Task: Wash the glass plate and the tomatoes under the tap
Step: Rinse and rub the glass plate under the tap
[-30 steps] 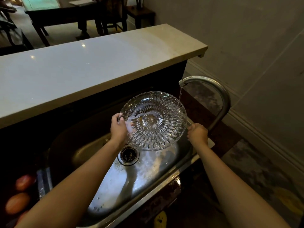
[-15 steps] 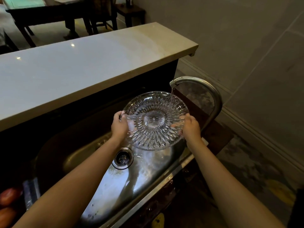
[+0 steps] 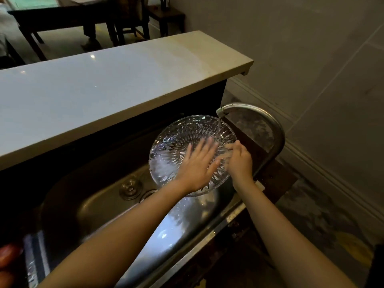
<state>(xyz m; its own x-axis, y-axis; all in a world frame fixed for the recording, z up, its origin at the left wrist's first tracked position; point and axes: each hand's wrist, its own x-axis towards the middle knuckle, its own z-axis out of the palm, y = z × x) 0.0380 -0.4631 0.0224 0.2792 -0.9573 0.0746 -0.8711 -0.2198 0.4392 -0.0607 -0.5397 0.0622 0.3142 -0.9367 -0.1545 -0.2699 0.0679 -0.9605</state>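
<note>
A cut-glass plate (image 3: 176, 138) is held tilted over the steel sink (image 3: 99, 204), under the tap (image 3: 259, 113). A thin stream of water falls from the spout onto the plate's upper right edge. My right hand (image 3: 239, 161) grips the plate's right rim. My left hand (image 3: 197, 163) lies flat on the plate's inner face with fingers spread and blurred. Red tomatoes (image 3: 8, 258) show at the bottom left edge, beside the sink.
A pale stone counter ledge (image 3: 104, 84) runs above and behind the sink. The drain (image 3: 131, 189) sits left of the plate. A tiled wall stands to the right. Dark wooden furniture (image 3: 62, 17) stands beyond the ledge.
My left hand left the plate's left rim and now rubs the inner face. My right hand keeps hold of the right rim. The plate sits more directly under the water.
</note>
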